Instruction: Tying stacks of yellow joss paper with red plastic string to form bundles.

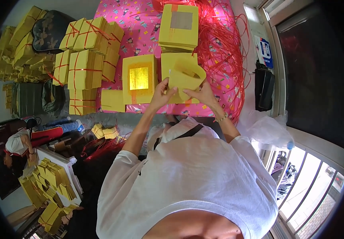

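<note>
Over the table's near edge, my left hand [164, 94] and my right hand [203, 95] both pinch the lower part of a yellow paper sheet [184, 81]. The sheet's far right side curls upward. Beneath it lies another flat yellow paper [172, 59]. Just left of my left hand is a yellow paper stack [154, 75] whose top sheet bears a shiny gold square [139, 78]. Beyond the held sheet stands a taller stack of yellow paper [178, 38] with a grey square on top.
Bundles of yellow paper [85, 69] tied with red strips are piled on the left of the pink patterned table [136, 34]. Loose red strips [223, 51] cover its right side. A plastic bag [269, 129] hangs by the window. At lower left, another person [22, 143] handles yellow paper.
</note>
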### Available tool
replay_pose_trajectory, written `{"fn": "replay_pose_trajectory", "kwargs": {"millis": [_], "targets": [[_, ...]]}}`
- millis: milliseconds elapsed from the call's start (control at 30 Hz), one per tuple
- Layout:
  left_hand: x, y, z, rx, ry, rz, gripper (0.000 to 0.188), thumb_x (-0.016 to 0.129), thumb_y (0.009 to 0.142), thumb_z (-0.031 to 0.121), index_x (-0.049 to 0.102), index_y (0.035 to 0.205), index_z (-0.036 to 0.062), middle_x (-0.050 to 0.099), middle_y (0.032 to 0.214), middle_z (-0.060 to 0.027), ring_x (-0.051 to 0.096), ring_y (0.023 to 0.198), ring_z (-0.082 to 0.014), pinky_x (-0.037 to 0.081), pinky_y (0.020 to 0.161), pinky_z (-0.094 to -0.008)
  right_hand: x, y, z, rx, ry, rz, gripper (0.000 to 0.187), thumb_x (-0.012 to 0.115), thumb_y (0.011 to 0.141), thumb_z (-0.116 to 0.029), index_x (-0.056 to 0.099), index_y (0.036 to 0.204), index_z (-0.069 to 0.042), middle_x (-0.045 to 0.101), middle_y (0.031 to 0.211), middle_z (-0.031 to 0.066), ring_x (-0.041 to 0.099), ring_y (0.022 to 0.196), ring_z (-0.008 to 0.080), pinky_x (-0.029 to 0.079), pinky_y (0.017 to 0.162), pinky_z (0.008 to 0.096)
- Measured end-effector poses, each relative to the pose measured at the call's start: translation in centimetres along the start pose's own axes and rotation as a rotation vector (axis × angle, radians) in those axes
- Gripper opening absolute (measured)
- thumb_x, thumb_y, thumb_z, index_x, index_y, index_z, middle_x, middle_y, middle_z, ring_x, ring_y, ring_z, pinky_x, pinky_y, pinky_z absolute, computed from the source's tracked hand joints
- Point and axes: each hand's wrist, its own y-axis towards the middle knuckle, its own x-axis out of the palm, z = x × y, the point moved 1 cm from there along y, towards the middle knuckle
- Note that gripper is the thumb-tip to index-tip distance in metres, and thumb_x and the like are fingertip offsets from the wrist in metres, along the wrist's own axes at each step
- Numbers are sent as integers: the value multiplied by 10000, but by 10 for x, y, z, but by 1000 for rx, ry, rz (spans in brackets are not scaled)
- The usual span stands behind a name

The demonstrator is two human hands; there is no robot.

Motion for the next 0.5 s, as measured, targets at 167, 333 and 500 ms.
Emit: {"fn": "replay_pose_trajectory", "kwargs": {"millis": [167, 333, 500], "targets": [[12, 6, 4, 392, 358, 229, 556, 619, 830, 46, 374, 1327, -2, 401, 1324, -158, 413, 1231, -244, 382, 998, -366, 1, 1, -10, -102, -259, 36, 659, 797, 696, -134, 458, 1248, -13, 586, 1148, 125, 582, 1062, 196, 469, 905, 323], [11, 12, -9, 402, 416, 203, 576, 601, 835, 34, 330, 1343, 5, 428, 1272, -161, 422, 1213, -258, 367, 1011, -362, 1, -2, 9, -117, -157, 23, 579, 782, 716, -139, 501, 1205, -9, 606, 1119, 129, 598, 1037, 204, 478, 881, 320], [-1, 17, -21, 428, 604, 198, 504, 606, 830, 42, 402, 1287, -12, 477, 1198, -160, 448, 1146, -247, 393, 955, -357, 0, 1, 16, -114, -169, 64, 506, 772, 730, -120, 536, 1160, 4, 634, 1068, 107, 612, 982, 171, 492, 843, 304]]}}
